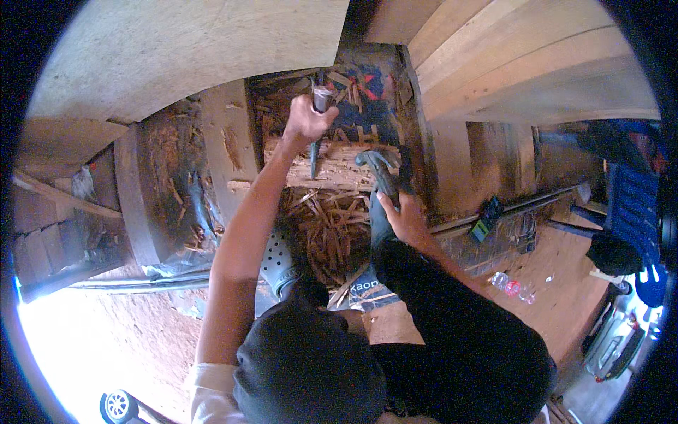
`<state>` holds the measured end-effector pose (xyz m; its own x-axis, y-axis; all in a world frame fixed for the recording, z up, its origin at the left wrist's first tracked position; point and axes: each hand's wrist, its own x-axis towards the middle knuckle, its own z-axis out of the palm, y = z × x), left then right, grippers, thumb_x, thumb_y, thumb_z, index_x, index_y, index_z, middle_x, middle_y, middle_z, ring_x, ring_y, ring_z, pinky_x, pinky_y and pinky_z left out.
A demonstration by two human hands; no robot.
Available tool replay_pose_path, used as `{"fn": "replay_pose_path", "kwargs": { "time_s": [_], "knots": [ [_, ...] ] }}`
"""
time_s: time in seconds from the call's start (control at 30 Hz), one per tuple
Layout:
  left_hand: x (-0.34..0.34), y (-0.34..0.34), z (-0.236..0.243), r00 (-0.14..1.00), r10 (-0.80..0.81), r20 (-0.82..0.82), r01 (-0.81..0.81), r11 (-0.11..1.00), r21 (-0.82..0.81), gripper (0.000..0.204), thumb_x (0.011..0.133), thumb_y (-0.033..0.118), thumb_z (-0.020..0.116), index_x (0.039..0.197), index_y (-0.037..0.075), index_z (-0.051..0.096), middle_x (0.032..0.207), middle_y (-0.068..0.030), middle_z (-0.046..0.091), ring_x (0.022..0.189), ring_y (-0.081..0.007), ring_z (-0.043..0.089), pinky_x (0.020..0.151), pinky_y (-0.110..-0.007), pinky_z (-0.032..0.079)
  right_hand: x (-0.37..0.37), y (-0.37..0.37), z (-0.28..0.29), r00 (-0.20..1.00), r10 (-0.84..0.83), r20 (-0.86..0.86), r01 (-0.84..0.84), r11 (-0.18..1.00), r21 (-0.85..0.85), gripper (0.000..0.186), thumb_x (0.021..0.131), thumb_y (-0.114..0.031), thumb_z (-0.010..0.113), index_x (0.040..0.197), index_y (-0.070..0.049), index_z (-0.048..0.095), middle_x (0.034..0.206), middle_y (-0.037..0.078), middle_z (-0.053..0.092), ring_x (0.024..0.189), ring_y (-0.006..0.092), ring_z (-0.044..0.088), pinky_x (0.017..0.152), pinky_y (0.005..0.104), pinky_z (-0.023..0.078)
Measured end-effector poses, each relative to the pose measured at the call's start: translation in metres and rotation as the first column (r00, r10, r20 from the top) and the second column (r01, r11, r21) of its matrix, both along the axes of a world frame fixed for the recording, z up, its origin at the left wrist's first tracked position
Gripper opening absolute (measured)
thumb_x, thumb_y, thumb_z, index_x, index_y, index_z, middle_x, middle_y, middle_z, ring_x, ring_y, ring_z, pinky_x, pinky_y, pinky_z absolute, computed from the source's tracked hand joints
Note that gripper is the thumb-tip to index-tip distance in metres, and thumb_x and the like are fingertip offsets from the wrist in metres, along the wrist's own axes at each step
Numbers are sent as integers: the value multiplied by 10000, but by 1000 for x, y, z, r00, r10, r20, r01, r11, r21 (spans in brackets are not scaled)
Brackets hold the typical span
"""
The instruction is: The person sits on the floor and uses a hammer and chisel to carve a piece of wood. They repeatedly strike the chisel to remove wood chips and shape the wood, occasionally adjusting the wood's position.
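Black-clothed right leg (466, 332) looms closest to me, and ahead lies the scarred wood block (347, 168), with wood chips (332, 237) heaped on its near side. I see the left hand (308, 124) clamped round the chisel (313, 161), the right hand (407, 218) wrapped on the hammer (380, 168); I judge much chipping done, with the block's rough, uneven face left to work
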<state>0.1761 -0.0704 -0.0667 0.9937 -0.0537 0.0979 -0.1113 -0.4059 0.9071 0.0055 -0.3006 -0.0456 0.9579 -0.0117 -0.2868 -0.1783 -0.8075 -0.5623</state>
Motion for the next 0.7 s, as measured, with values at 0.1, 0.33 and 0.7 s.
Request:
{"fn": "replay_pose_path", "kwargs": {
  "time_s": [0.1, 0.33, 0.7],
  "knots": [
    [7, 2, -14, 994, 42, 102, -35, 997, -71, 273, 663, 177, 623, 565, -10, 449, 450, -72, 426, 437, -122, 367, 429, -344, 362, -1, 0, -1, 1000, -12, -10, 12, 997, 71, 400, 850, -376, 549, 947, 9, 593, 807, 211, 613, 792, 370, 589, 754, 425, 440],
    [-1, 4, -18, 998, -27, -51, 15, 976, -217, 221, 702, 126, 612, 587, 31, 448, 489, 9, 416, 484, -77, 348, 433, -301, 319, 2, -1, 7, 993, -75, -93, 91, 978, 186, 396, 863, -372, 538, 975, 3, 590, 890, 200, 606, 846, 332, 569, 784, 391, 419],
    [-20, 9, 17, 950, 219, -222, -310, 751, -583, 189, 701, 101, 591, 831, 6, 492, 608, -50, 513, 469, -132, 468, 436, -267, 391, 1, -3, -6, 975, -126, -183, 147, 983, 110, 411, 873, -395, 521, 980, -4, 592, 871, 181, 618, 829, 309, 588, 780, 385, 423]
  ]
}}
